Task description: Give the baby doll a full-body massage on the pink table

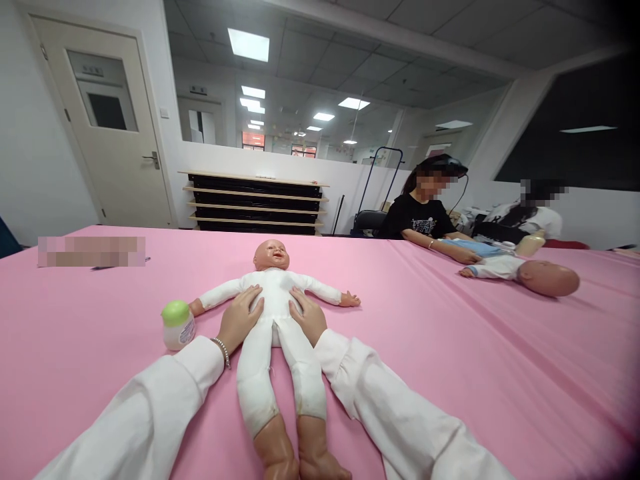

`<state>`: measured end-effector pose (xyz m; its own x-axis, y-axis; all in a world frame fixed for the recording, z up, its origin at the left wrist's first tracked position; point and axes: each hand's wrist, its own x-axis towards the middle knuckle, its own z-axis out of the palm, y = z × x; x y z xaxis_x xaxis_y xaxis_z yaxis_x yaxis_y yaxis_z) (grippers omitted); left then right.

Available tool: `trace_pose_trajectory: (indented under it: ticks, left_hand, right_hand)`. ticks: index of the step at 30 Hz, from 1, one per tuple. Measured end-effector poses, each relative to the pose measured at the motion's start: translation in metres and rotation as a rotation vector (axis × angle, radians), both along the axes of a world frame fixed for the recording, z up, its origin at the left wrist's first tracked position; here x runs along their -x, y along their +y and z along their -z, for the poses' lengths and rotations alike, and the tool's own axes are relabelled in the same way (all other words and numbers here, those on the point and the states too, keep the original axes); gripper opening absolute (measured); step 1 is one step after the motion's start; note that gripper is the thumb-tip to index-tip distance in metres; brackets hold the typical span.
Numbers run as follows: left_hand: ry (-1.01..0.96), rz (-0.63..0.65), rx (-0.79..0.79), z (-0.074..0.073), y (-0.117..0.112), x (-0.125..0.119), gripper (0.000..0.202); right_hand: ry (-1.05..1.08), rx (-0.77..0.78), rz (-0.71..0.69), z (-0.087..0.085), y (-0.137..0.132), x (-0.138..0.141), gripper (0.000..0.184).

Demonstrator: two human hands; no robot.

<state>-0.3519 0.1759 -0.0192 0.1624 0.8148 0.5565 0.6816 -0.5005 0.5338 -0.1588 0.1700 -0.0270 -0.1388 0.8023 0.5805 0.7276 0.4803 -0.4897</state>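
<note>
A baby doll [275,293] with a white cloth body lies on its back on the pink tablecloth [425,373], head away from me, bare feet toward me. My left hand [239,319] rests flat on the doll's left flank, fingers stretched over the torso. My right hand [308,316] lies flat on the other flank, fingers also spread. Both arms wear white sleeves; a bead bracelet sits on my left wrist. Neither hand holds anything.
A small white bottle with a green cap [177,325] stands just left of my left hand. At the far right another person [420,213] handles a second doll [530,273] on blue cloth. A dark pen [107,267] lies far left.
</note>
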Motion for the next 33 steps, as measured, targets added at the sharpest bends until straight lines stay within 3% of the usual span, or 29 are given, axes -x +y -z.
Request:
trace_pose_trajectory:
  ticks: [3, 6, 9, 11, 15, 19, 22, 25, 29, 33]
  left_hand:
    - [0.009, -0.027, -0.114, -0.001, -0.008, 0.001, 0.03]
    - [0.032, 0.082, -0.223, -0.001, -0.012, -0.001, 0.029]
    - [0.054, 0.237, -0.234, -0.001, -0.012, -0.003, 0.032]
    - [0.074, 0.293, -0.18, -0.001, -0.009, -0.005, 0.036]
    - [0.132, 0.32, -0.02, -0.003, 0.002, -0.005, 0.042]
    - [0.114, 0.158, 0.075, -0.002, 0.008, -0.004, 0.045]
    - [0.076, 0.029, 0.033, -0.001, 0.002, -0.003, 0.043]
    - [0.084, -0.021, -0.097, -0.001, -0.008, -0.002, 0.036]
    - [0.136, 0.108, -0.219, -0.001, -0.015, -0.003, 0.034]
    - [0.203, 0.292, -0.131, -0.003, -0.008, -0.008, 0.04]
  right_hand:
    - [0.035, -0.109, 0.008, 0.001, -0.006, 0.001, 0.031]
    - [0.02, -0.21, -0.16, -0.003, -0.008, 0.002, 0.032]
    - [-0.035, -0.186, -0.356, -0.009, -0.007, 0.004, 0.035]
    - [-0.049, -0.113, -0.407, -0.012, -0.004, 0.004, 0.036]
    - [-0.082, 0.037, -0.379, -0.015, 0.004, 0.002, 0.041]
    - [-0.087, 0.101, -0.265, -0.011, 0.009, 0.001, 0.047]
    - [-0.01, 0.055, -0.156, -0.004, 0.006, 0.001, 0.048]
    - [0.06, -0.055, -0.112, 0.001, 0.001, 0.002, 0.043]
    - [0.033, -0.16, -0.267, -0.001, -0.003, 0.004, 0.042]
    - [-0.104, -0.022, -0.347, -0.008, 0.002, 0.005, 0.047]
